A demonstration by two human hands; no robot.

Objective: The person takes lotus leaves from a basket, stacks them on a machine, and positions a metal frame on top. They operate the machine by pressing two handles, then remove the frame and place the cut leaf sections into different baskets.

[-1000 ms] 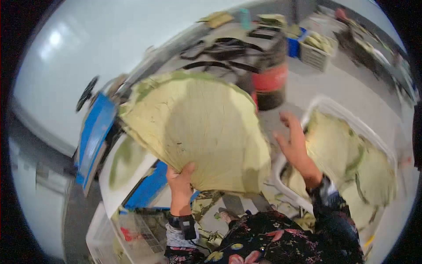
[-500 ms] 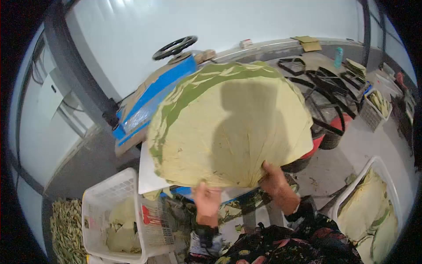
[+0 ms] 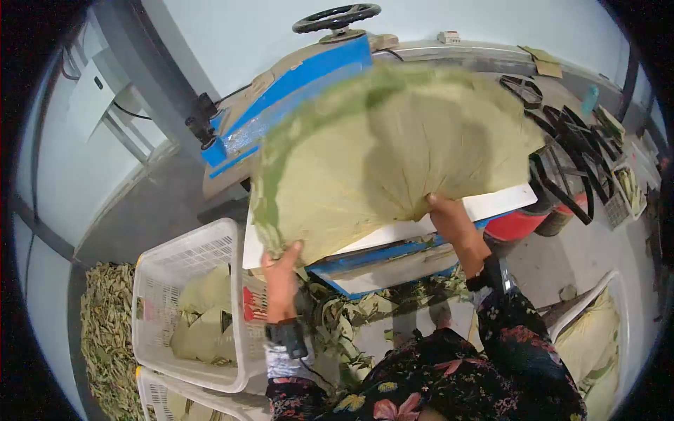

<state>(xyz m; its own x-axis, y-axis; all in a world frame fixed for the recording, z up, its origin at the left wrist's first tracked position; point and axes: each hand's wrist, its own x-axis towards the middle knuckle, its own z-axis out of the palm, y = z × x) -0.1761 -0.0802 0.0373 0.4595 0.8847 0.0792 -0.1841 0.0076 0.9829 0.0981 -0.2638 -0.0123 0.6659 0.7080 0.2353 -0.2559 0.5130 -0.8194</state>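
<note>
A stack of large, pale yellow-green dried lotus leaves (image 3: 337, 189), folded to a half-round, spans the middle of the view above a white board (image 3: 498, 200). My left hand (image 3: 282, 274) grips the stack's lower left corner, thumb on top. At the middle of the near edge my right hand (image 3: 453, 223) pinches the leaves where the veins meet. The fingers beneath the stack are hidden on both hands. A shadow falls across the leaves, and their far green rim is blurred.
Behind stands a blue machine (image 3: 309, 74) with a black handwheel (image 3: 337, 17). A white crate (image 3: 239, 309) with leaf pieces is at left, beside a heap of leaf scraps (image 3: 105, 323). A white bin (image 3: 607, 281) of leaves stands at right, with black frames (image 3: 562, 182) and a red bucket (image 3: 509, 228) beyond.
The near edge of the leaf stack has lifted and tilted, baring the board's front strip. My left hand has moved left to the corner; my right hand is higher. The view has shifted.
</note>
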